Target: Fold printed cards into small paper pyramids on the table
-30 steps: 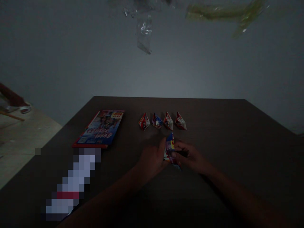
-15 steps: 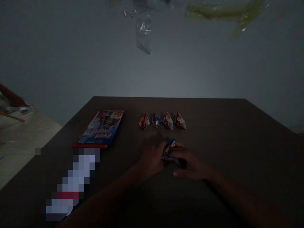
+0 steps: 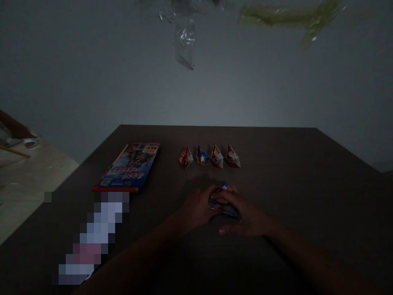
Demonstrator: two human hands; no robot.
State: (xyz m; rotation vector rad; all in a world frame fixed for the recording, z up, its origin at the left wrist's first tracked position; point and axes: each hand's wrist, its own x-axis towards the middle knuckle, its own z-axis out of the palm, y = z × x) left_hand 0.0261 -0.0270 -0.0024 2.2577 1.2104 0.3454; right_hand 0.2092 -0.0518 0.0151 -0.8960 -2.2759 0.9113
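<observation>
As is shown in the head view, a folded printed paper point(image 3: 229, 210) is held between both hands, nearer than four folded pieces point(image 3: 217, 158) on the worktop point(image 3: 291, 164). It is pinched by the left grip point(image 3: 198, 208); the right grip point(image 3: 252, 215) is spread, fingers against the paper, thumb apart. Presumably light and easily crumpled, it is best taken gently by its creased edges.

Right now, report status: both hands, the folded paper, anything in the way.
Left hand gripping folded paper. Right hand over it, thumb apart, fingers hiding part. Four smaller-looking folded pieces beyond; printed leaflets off left.
</observation>
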